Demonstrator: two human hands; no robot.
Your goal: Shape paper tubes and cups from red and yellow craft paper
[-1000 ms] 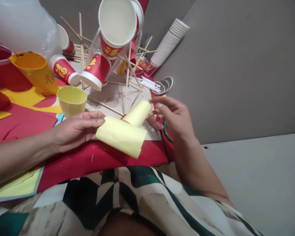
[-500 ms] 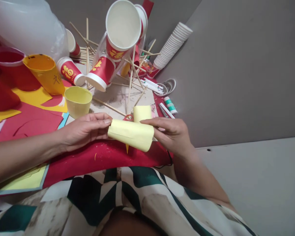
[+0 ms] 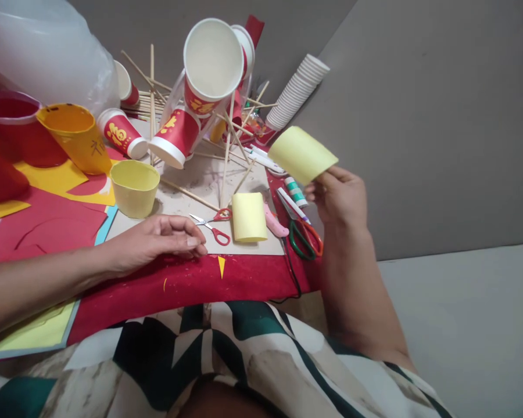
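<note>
Raised at the right, my right hand (image 3: 342,194) pinches the lower edge of a pale yellow paper tube (image 3: 303,154), tilted in the air. My left hand (image 3: 174,238) rests at the front of the grey board, holding nothing, its fingers loosely curled. Beside its fingertips lie small red-handled scissors (image 3: 220,234). A second yellow paper tube (image 3: 249,217) lies on the board between my hands. A yellow paper cup shape (image 3: 135,188) stands upright behind my left hand.
Red paper cups (image 3: 213,64) and wooden sticks (image 3: 225,157) crowd the back. A stack of white cups (image 3: 298,90) leans near the wall. Larger scissors (image 3: 304,238), a pink tool (image 3: 275,222) and a glue stick (image 3: 295,191) lie at right. Orange cup (image 3: 76,139) and red paper (image 3: 47,223) are left.
My right hand has lifted the yellow paper tube up and to the right, out of my left hand. My left hand has let go and lowered slightly, uncovering the small scissors and second tube.
</note>
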